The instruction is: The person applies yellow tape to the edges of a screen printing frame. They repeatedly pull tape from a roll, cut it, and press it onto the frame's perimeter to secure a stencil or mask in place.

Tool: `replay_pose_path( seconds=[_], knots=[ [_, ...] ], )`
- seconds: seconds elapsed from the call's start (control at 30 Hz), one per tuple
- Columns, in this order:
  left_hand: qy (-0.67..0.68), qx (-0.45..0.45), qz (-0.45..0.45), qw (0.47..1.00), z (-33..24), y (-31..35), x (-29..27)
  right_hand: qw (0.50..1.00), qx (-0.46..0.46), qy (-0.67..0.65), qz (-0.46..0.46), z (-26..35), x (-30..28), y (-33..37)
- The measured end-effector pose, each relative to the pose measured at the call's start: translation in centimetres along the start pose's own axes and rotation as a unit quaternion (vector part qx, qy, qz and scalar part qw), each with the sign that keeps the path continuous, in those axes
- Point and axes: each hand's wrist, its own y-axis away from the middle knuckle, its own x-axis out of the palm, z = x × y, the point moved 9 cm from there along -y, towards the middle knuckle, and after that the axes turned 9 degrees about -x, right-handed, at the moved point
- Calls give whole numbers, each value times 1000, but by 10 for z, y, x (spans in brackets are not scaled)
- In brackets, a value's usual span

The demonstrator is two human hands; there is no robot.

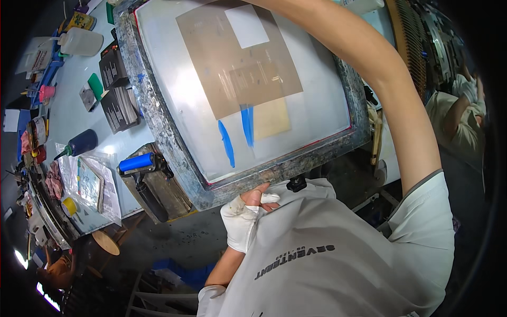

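A screen printing frame [264, 177] with a worn, ink-stained border lies before me. Its pale mesh carries a brown rectangular area with a white patch [247, 26] at the far end. Two streaks of blue [247, 127] and a yellowish rectangle [273, 117] show nearer to me. My left hand [244, 216], in a white glove with bare fingertips, is at the frame's near edge, against my shirt. Its fingers are curled; whether they hold anything is hidden. My right forearm [338, 26] reaches across the frame's far right, and its hand is beyond the upper edge of the picture.
Left of the frame lie a blue roller [140, 162] on a wooden block, stacks of black printed cards [119, 109], a dark blue squeeze bottle [82, 141] and a plastic bag [108, 185]. A white jug [82, 42] stands farther back. Another person [459, 113] is at the far right.
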Motion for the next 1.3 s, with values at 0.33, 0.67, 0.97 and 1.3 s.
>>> replay_pose_path(
  seconds=[0.33,0.67,0.97,1.3],
  knots=[
    [39,-33,-11,999,-2,0,0,999,-11,-28,-20,-3,-1,1],
    [-4,-33,3,999,-4,-3,1,998,-27,23,-50,10,-11,11],
    [3,-1,-15,1000,-8,-3,3,999,-9,-40,-19,-6,-4,3],
    [-8,-3,-11,1000,-7,-4,1,1000,-4,9,-26,4,-8,9]
  ],
)
